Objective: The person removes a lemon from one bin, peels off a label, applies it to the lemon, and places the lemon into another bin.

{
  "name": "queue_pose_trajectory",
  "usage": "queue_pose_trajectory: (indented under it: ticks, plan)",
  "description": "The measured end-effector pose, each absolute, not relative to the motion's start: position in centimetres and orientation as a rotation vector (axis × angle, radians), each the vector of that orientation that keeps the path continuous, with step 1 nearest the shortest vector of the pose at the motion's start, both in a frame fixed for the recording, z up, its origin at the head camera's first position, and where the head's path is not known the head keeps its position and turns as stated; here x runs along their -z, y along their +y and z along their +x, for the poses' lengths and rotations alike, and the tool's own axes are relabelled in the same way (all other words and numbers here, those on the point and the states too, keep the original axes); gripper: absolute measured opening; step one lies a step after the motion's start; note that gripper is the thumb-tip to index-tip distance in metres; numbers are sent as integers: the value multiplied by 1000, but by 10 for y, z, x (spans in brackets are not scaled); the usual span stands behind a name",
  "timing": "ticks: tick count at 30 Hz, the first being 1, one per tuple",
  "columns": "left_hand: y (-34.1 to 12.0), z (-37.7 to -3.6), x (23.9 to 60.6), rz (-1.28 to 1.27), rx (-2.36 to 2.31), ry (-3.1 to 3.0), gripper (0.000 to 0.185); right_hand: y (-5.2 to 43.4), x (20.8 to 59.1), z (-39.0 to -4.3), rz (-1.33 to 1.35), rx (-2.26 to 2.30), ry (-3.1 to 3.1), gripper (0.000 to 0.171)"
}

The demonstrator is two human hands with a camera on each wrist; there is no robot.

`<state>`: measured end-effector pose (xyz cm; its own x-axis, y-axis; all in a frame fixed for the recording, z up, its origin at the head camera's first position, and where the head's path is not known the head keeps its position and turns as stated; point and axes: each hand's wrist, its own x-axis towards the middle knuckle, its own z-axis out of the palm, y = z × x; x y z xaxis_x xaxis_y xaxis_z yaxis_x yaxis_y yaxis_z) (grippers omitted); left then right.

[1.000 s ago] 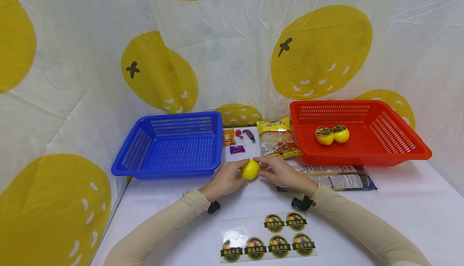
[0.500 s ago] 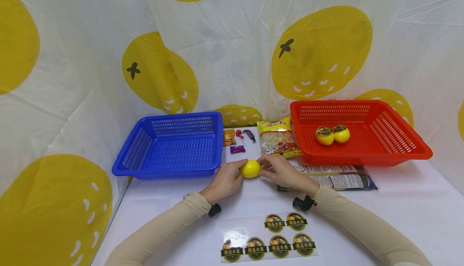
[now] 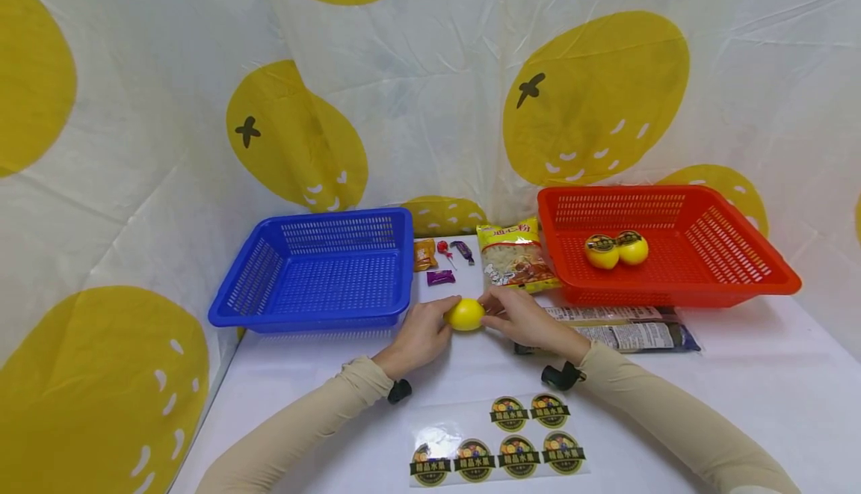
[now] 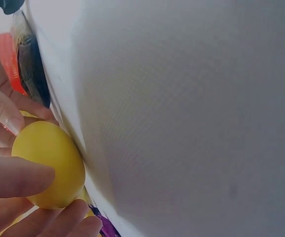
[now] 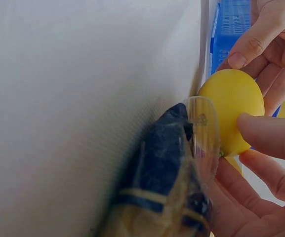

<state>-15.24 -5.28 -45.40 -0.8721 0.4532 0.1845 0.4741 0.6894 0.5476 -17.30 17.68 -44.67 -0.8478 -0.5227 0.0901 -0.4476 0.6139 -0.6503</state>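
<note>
Both hands hold one yellow ball-shaped fruit [image 3: 466, 315] low over the white surface [image 3: 740, 389]. The left hand [image 3: 420, 333] has its grip curled round the fruit's left side, thumb on top. The right hand [image 3: 521, 318] pinches the other side with its fingertips [image 5: 261, 131]. A clear sticker [image 5: 204, 131] shows at the right fingers, lying against the fruit's skin.

From the fruit, at six o'clock lies a sheet of round fruit labels [image 3: 498, 449]. At ten o'clock sits a blue basket [image 3: 319, 270]. At two o'clock sits a red basket [image 3: 673, 247] with two yellow fruits [image 3: 615, 249] in it, each with a label on top. At twelve o'clock lie small sweets [image 3: 440, 258] and a yellow snack bag [image 3: 514, 258]. At three o'clock lies a long dark packet [image 3: 625, 333].

I think the step in hand is sticking a label onto the fruit. The next move seems to call for pressing the label flat with the fingers while the left hand keeps the fruit from rolling.
</note>
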Motion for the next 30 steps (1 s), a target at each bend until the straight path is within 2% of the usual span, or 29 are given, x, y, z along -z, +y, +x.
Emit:
queue_pose_trajectory:
  ticks: [9, 17, 30]
  plan:
    - [-55, -152, 457, -773, 963, -2851, 53, 177, 448, -173, -810, 1058, 2712, 27]
    - [-58, -149, 458, -754, 882, -2838, 57, 180, 443, -169, -779, 1069, 2737, 46]
    - [-67, -110, 451, -703, 796, -2791, 60, 205, 421, -131, -895, 1053, 2821, 47]
